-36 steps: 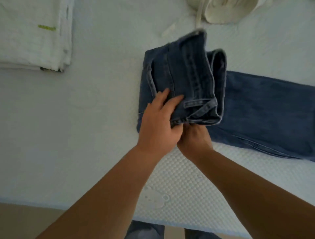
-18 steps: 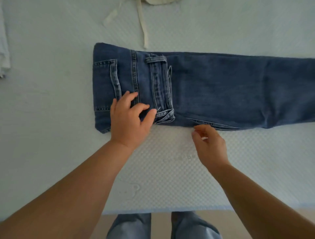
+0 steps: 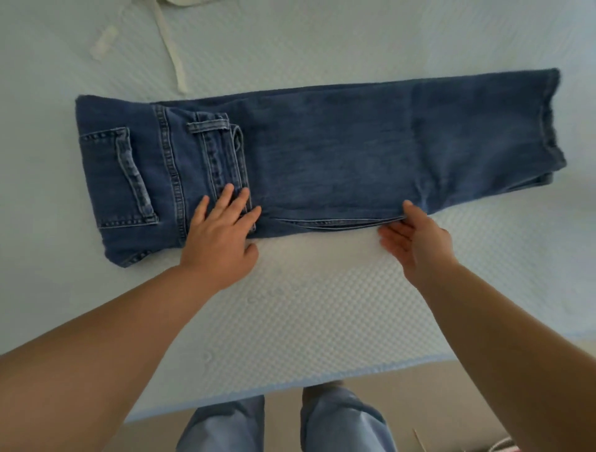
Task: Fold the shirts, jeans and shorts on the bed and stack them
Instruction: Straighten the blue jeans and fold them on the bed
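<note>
Dark blue jeans [image 3: 338, 155] lie flat across the bed [image 3: 306, 306], folded lengthwise, with the waist end folded over at the left and the leg hems at the right. My left hand [image 3: 222, 235] presses flat with straight fingers on the folded waistband part near the front edge. My right hand [image 3: 416, 238] is open at the jeans' near seam, its thumb touching the denim edge and its fingers straight beside it on the mattress.
A cream garment [image 3: 185, 2] with a long cream strap [image 3: 171, 48] lies at the top edge, behind the jeans. The bed's near edge [image 3: 290, 390] runs in front of my legs, with beige floor [image 3: 451, 403] below.
The raised folded waist was laid down flat on the jeans. My left hand went from gripping it to pressing flat. My right hand let go and slid right along the near seam.
</note>
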`<state>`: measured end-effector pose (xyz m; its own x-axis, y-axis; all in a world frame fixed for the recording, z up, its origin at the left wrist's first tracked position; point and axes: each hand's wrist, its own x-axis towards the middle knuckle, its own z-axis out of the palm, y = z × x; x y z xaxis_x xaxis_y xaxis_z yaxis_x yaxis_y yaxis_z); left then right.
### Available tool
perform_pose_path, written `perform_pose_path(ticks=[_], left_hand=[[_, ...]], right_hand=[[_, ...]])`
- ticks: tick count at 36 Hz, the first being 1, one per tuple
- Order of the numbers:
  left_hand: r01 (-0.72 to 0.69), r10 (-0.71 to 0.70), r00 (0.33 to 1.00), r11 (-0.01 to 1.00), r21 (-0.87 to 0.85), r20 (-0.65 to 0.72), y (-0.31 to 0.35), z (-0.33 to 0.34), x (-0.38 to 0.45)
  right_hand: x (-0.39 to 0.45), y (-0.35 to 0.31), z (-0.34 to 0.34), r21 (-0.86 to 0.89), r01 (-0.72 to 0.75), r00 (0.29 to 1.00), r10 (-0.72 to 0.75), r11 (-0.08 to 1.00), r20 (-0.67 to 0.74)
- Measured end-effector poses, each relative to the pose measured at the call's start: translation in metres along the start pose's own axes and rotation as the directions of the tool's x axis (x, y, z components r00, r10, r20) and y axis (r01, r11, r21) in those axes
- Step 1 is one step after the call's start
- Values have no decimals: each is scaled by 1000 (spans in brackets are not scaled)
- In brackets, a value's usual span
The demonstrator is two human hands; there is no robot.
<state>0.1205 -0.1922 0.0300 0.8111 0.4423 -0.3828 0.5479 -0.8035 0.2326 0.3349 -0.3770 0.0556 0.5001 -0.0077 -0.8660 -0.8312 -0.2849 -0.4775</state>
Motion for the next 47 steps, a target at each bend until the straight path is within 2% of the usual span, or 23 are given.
perform_pose_path(ticks=[2, 5, 8, 12, 15, 17, 19, 21, 23, 26, 28, 31, 33, 36, 39, 41, 44, 47], left_hand=[[-12, 12, 1000, 1000, -14, 4, -1, -2, -2], [43, -45, 999, 992, -115, -16, 4, -2, -1], [160, -187, 977, 960, -231, -98, 13, -1, 8], [287, -363, 908, 902, -322, -210, 24, 1, 21], [333, -401, 896, 892, -307, -192, 32, 0, 26], [333, -395, 902, 895, -297, -177, 35, 0, 26], [329, -388, 908, 895, -301, -160, 35, -2, 25], [326, -387, 913, 884, -334, -131, 32, -6, 26], [348, -427, 900, 828, -439, -92, 29, -13, 27], [395, -561, 828, 611, -686, -22, 28, -29, 30], [385, -638, 770, 458, -801, 5, 24, -39, 32], [350, -702, 709, 269, -897, 66, 18, -46, 31], [361, -706, 705, 272, -892, 70, 18, -45, 31], [396, -652, 758, 453, -799, 6, 25, -41, 29], [347, -545, 829, 681, -645, -129, 36, -38, 29], [314, -475, 867, 756, -574, -151, 44, -37, 31], [347, -447, 894, 741, -575, -37, 60, -35, 42], [496, -523, 839, 624, -604, 149, 67, -37, 64]], right_hand=[[7, -16, -9, 106, 9, 997, -1, 994, -79], [20, -35, -18, 252, 45, 992, -14, 967, -123], [33, -50, -25, 407, 83, 990, -27, 910, -142], [45, -66, -37, 528, 113, 988, -39, 842, -149], [47, -76, -42, 493, 120, 985, -41, 862, -169], [43, -83, -41, 437, 174, 978, -102, 882, -184], [34, -90, -34, 322, 300, 949, -246, 898, -199], [19, -93, -21, 98, 484, 865, -458, 870, -205], [-1, -87, -3, -215, 616, 751, -648, 758, -129], [-22, -56, 22, -547, 699, 599, -795, 461, 95], [-28, -30, 39, -630, 738, 500, -823, 242, 269], [-24, 3, 57, -588, 809, 408, -720, -1, 562], [-16, 19, 61, -611, 780, 409, -633, -130, 657], [-10, 30, 62, -652, 719, 462, -534, -241, 708], [-12, 25, 54, -695, 669, 475, -569, -262, 671], [-12, 20, 45, -742, 631, 487, -629, -227, 606], [-8, 12, 31, -813, 569, 546, -682, -125, 487], [-1, 9, 19, -847, 524, 645, -694, 95, 321]])
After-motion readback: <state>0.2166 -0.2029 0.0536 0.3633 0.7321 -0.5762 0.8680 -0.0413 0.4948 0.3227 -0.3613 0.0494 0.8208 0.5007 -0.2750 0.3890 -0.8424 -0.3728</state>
